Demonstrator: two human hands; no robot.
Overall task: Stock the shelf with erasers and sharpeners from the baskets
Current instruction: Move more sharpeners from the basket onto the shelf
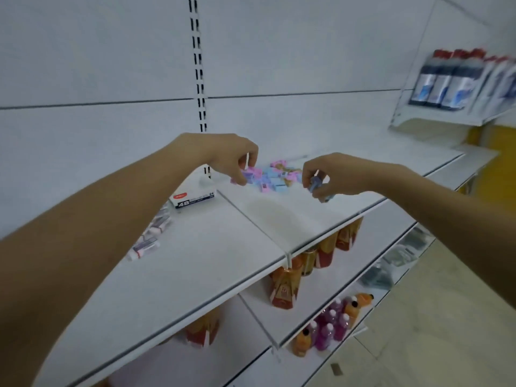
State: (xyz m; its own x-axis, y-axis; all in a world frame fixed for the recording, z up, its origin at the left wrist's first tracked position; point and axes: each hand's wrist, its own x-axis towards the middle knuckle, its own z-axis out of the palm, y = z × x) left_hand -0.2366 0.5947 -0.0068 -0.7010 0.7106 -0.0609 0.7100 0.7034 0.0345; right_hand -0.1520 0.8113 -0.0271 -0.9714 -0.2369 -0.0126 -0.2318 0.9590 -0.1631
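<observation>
A loose heap of small pink, purple and blue sharpeners (275,177) lies at the back of the white shelf (223,247). My left hand (223,155) reaches over its left end and pinches a purple sharpener (245,174) between curled fingers. My right hand (332,174) hovers just right of the heap and grips several blue sharpeners (317,187) in its curled fingers. Wrapped erasers (150,238) lie in a row on the shelf's left side, partly hidden behind my left forearm. No basket is in view.
A white 4B eraser box (194,198) stands left of the heap near the back wall. Bottles and orange packs (284,286) fill the lower shelves. Dark bottles (444,79) stand on a higher shelf at the far right.
</observation>
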